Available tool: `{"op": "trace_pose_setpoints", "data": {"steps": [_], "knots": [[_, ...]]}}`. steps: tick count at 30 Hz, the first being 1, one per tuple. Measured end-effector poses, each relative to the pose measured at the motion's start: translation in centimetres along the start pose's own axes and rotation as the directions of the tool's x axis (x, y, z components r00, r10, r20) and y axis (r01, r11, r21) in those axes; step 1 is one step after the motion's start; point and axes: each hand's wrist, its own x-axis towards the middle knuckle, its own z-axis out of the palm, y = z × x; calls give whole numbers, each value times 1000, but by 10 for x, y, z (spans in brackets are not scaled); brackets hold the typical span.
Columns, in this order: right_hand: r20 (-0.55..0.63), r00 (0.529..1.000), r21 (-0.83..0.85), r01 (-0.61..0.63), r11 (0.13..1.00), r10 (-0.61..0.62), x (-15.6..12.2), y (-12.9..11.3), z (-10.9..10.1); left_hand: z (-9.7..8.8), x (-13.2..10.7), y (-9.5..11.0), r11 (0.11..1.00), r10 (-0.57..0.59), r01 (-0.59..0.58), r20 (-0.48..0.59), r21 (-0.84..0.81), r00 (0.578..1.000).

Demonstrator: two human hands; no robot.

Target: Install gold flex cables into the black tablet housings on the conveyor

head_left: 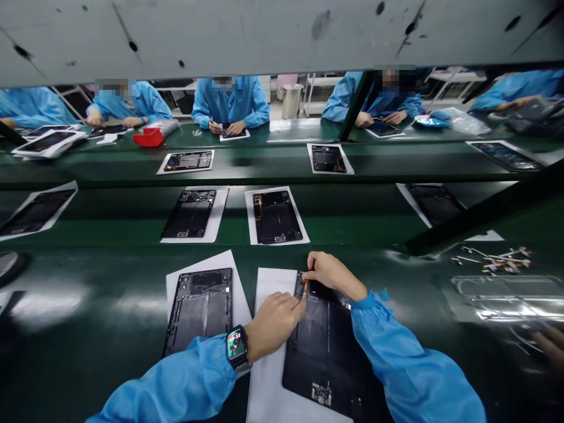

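A black tablet back frame (324, 346) lies on a white sheet (268, 376) in front of me. My left hand (273, 324), with a smartwatch (237, 345) on the wrist, pinches a small orange flex strip (305, 288) at the frame's upper left corner. My right hand (329, 272) is curled over that same corner, fingertips pressing on the strip's top end. A second black frame (200, 308) rests on its own white sheet just left of my hands.
Two more frames (189, 214) (276, 217) on sheets lie on the green belt (352, 217) beyond. Small loose parts (502, 260) and clear plastic trays (506, 296) sit at right. Several people in blue coats work across the line; a red tray (148, 138) is near them.
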Motion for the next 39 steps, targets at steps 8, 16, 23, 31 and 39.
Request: {"op": "trace_pose_setpoints", "data": {"steps": [8, 16, 23, 31, 39], "knots": [[-23, 998, -261, 47, 964, -55, -19, -13, 1, -2, -2, 1, 997, 23, -22, 15, -71, 1000], [-129, 978, -389, 100, 916, -162, -32, -12, 6, 7, -9, 2, 999, -4, -2, -150, -40, 989], [-117, 975, -266, 153, 952, -190, -28, 3, 12, 20, -9, 2, 993, 116, -117, -332, 19, 936], [-148, 968, -218, 166, 962, -201, -26, 11, 15, 23, -9, 3, 986, 166, -159, -240, 50, 957], [-162, 963, -228, 178, 957, -218, -26, 12, 15, 22, -8, 4, 986, 167, -160, -225, 49, 960]]}}
